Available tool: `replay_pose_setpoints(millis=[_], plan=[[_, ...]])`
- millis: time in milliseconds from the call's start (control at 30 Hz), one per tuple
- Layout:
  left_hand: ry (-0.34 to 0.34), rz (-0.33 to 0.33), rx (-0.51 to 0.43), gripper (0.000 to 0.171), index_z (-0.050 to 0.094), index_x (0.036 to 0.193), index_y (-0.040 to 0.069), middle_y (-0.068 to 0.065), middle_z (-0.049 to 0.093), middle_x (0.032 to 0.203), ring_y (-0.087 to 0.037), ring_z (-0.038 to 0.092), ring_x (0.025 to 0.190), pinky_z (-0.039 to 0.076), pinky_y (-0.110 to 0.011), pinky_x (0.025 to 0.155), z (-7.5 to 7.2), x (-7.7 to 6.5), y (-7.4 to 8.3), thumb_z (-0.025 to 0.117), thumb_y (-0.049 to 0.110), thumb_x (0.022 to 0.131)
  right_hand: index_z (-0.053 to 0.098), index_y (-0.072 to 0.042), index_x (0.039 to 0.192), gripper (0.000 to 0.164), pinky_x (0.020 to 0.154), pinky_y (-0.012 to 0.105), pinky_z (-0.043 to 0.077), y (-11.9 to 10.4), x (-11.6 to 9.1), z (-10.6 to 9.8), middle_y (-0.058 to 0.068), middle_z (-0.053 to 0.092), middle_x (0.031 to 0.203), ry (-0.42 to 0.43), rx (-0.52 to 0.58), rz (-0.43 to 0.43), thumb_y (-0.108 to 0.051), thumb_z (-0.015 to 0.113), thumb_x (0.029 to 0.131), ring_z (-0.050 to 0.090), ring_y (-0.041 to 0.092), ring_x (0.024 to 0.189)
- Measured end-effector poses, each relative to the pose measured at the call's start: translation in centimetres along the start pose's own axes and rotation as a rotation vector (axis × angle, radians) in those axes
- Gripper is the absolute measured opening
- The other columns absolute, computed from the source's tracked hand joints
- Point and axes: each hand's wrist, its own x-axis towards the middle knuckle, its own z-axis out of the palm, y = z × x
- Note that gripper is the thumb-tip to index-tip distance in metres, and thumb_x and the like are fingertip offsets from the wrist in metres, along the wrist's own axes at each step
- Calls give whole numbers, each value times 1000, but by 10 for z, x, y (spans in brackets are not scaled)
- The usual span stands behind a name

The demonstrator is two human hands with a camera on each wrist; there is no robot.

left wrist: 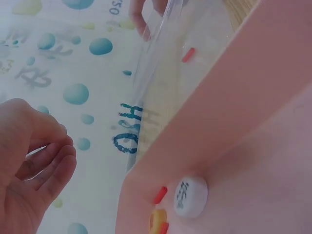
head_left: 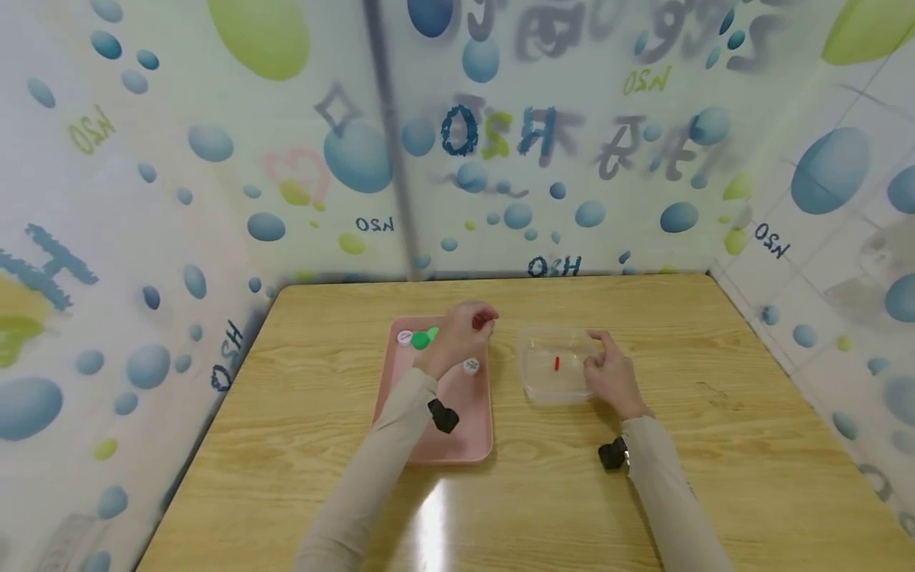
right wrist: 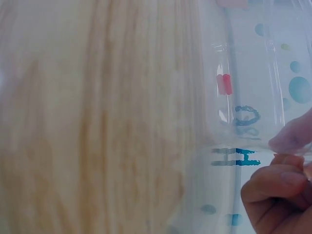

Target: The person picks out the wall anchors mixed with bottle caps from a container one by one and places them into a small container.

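My left hand [head_left: 465, 330] hovers over the right rim of the pink tray [head_left: 457, 441]. In the left wrist view, its fingers curl with the tips close to the thumb; nothing shows between them. Below it in the tray sit a white round cap [left wrist: 191, 197] with black markings, a small red stick [left wrist: 160, 195] and a yellow piece [left wrist: 157, 222]. My right hand [head_left: 611, 377] pinches the right rim of a clear plastic container [head_left: 557, 396] between thumb and fingers. Inside that container lies one small red stick [head_left: 557, 363].
At the tray's far left are another white cap [head_left: 404, 338] and a green cap [head_left: 420, 340], partly beside the left hand. The wooden table [head_left: 715, 445] carries the tray and the container side by side. A patterned wall [head_left: 465, 230] rises along its far edge.
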Motion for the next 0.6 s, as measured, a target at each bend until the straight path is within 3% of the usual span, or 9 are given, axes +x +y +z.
replay_pose_setpoints(millis=[200,433,600], plan=[[8,-8,-14,19,70,116,5,-11,69,111,-20,64,95,57,-34,87,-7,-10,-7,61,9,99,45,-4,145,53,51,29,37,-2,-1,-2,1,50,66,-7,-12,14,-5,45,92,40,14,52],[22,-82,-65,22,70,119,3,-12,69,116,-21,63,95,57,-35,85,-14,-19,-19,61,7,99,44,-3,146,53,50,28,35,-2,-1,-2,-1,45,65,-22,-8,19,-5,45,93,37,13,52],[18,-86,-70,23,70,121,4,-13,69,117,-21,64,97,57,-36,86,-20,-24,-26,61,7,100,44,-3,146,53,49,27,34,-1,1,-1,-2,42,62,-24,-7,9,-5,45,93,33,11,49]])
